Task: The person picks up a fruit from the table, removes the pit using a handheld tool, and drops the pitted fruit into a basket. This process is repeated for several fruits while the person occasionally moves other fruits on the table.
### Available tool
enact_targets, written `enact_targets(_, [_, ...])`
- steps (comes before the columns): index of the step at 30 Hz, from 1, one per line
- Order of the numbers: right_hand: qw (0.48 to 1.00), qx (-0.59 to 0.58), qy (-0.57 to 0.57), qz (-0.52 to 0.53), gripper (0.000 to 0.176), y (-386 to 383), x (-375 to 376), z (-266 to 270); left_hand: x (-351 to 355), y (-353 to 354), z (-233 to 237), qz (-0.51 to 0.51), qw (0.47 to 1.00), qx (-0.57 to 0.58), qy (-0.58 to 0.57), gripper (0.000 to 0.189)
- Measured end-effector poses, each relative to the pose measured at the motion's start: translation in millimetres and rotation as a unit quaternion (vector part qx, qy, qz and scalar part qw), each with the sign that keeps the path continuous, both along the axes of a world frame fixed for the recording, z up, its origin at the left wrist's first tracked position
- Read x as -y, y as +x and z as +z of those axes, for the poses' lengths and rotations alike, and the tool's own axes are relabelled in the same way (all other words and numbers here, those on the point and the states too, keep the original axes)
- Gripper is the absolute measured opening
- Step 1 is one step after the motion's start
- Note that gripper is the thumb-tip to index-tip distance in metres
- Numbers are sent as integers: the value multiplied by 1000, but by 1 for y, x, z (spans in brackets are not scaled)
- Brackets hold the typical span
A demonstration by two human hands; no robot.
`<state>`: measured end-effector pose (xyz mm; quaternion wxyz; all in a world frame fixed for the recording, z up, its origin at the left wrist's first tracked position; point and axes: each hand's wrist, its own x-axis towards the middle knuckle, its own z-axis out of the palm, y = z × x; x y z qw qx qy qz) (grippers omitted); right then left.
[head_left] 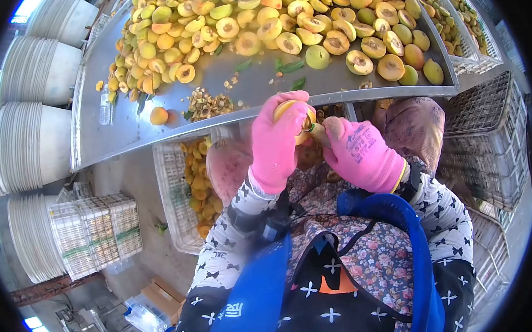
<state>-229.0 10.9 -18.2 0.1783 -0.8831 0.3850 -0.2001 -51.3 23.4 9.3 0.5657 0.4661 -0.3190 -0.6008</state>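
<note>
My left hand (275, 142), in a pink glove, is closed around a yellow peach (283, 110) just off the table's front edge. My right hand (364, 155), gloved the same way, grips the handle of a small pitting tool (320, 134). The tool's tip meets the peach at its opened middle; fingers partly cover the blade. Ahead, a metal table (225, 78) carries a big heap of peaches (247, 44), many of them halved with brown centres. A small pile of pits (207, 104) lies near the edge, beside a single whole peach (159, 115).
Below the table at my left, a white crate (174, 195) holds peach pieces (197, 181). Stacked crates (487, 136) stand at my right. Nested white tubs (27, 145) and another crate stack (98, 232) are on the left. A plastic bottle (105, 108) lies on the table.
</note>
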Motion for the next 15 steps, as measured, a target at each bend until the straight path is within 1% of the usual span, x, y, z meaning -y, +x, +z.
enact_targets(2, [998, 51, 38, 27, 29, 8, -1, -15, 3, 2, -3, 17, 1000, 6, 2, 32])
enact_targets(3, [995, 61, 79, 21, 29, 12, -5, -8, 4, 2, -7, 29, 1000, 5, 2, 31])
enact_targets(6, [991, 122, 55, 18, 26, 23, -10, -3, 2, 1, -13, 56, 998, 14, -2, 30])
enact_targets(9, [983, 125, 135, -1, 23, 27, -10, -11, 2, -2, -17, 88, 996, 25, -16, 30])
enact_targets(12, [958, 229, 169, -25, 23, 40, -15, -12, 7, -7, -18, 129, 991, 9, -37, 28])
enact_targets(14, [951, 253, 176, -24, 24, 41, -18, -26, 7, -11, -23, 153, 986, -6, -64, 28])
enact_targets(15, [948, 266, 176, -24, 24, 43, -16, -22, 8, -13, -27, 159, 983, -12, -86, 29])
